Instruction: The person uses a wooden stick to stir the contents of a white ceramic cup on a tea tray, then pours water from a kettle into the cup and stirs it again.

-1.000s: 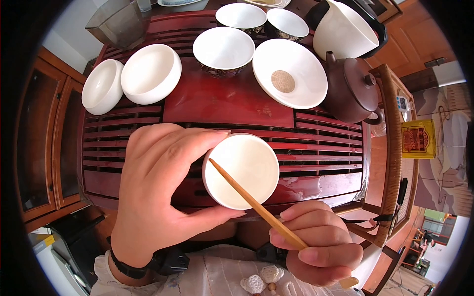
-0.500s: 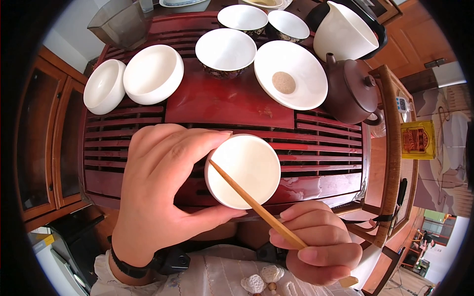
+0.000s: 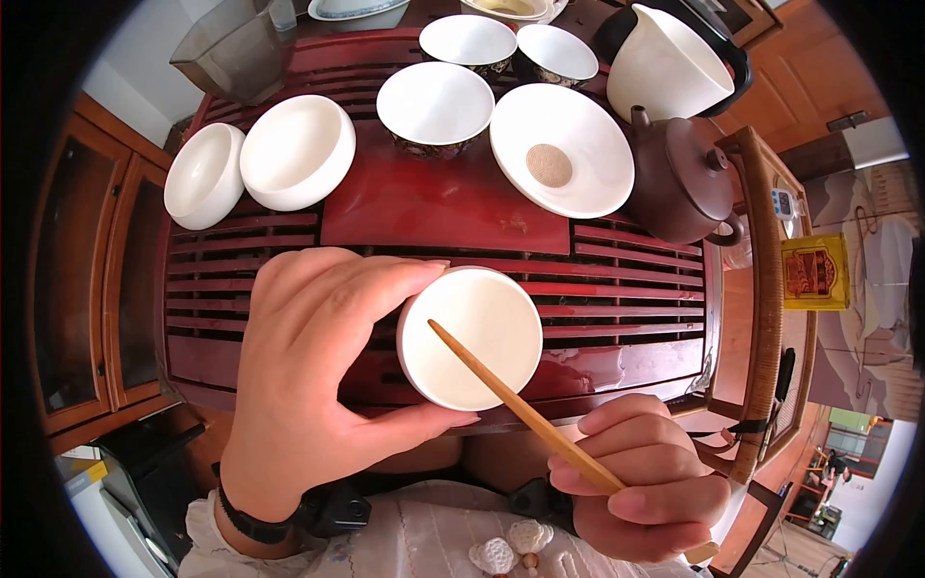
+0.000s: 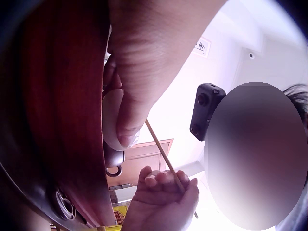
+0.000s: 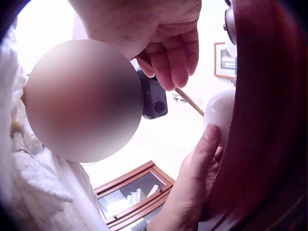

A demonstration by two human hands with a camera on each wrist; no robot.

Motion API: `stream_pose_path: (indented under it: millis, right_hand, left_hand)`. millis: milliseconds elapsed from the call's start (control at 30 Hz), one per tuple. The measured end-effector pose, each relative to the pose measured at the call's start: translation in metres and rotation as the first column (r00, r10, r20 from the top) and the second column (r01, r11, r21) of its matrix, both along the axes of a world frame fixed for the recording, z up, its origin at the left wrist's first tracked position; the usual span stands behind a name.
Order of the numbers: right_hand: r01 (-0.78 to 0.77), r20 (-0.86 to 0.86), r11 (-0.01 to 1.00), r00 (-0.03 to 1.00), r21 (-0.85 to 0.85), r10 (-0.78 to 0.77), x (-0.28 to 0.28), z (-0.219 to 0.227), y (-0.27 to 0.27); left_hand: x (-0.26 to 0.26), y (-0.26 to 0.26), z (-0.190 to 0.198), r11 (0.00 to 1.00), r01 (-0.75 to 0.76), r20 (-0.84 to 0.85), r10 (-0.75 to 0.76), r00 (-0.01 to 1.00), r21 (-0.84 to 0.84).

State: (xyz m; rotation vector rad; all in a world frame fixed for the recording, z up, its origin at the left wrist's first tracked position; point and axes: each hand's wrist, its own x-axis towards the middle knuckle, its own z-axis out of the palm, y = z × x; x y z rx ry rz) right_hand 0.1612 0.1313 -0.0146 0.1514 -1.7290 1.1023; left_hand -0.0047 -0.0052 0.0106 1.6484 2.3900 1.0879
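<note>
At the near edge of the tea tray (image 3: 443,207), my left hand (image 3: 328,347) holds a small white cup (image 3: 501,318) by its left side, the thumb at the near rim and a forefinger at the far rim. My right hand (image 3: 655,482) grips a slender wooden tea pick (image 3: 520,409) with curled fingers. The pick's pointed end reaches over the cup's inside, slanting up to the left. In the left wrist view the thumb lies along the cup (image 4: 111,122). The right wrist view shows the pick (image 5: 192,103) pointing at the cup (image 5: 219,113).
Two white bowls (image 3: 299,154) stand at the tray's left. Farther back are patterned cups (image 3: 436,104), a white strainer (image 3: 597,159), a dark teapot (image 3: 679,178) and a white pitcher (image 3: 665,67). A yellow tin (image 3: 814,273) is at the right, by a wicker-edged stand (image 3: 766,385).
My right hand has shifted right, drawing the pick's tip from the cup's left rim in toward its middle. The left hand keeps its hold on the cup.
</note>
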Motion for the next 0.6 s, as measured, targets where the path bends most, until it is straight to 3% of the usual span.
stream_pose_path:
  millis: [200, 500, 600]
  right_hand:
    - [-0.064, 0.117, 0.998, 0.991, -0.017, 0.065, -0.0005, 0.0013, -0.0004]
    - [-0.091, 0.078, 0.995, 0.993, -0.027, 0.093, -0.0002, -0.0006, 0.0002]
    - [-0.015, 0.083, 1.0, 0.996, 0.018, 0.014, -0.0042, -0.0032, 0.0001]
  left_hand:
    - [-0.0007, -0.0006, 0.0009, 1.0, -0.001, 0.01, 0.001, 1.0, -0.015]
    - [-0.0008, -0.0007, 0.0, 1.0, 0.004, 0.006, -0.004, 1.0, -0.008]
    - [-0.0005, -0.0007, -0.0005, 1.0, 0.004, 0.007, -0.004, 1.0, -0.004]
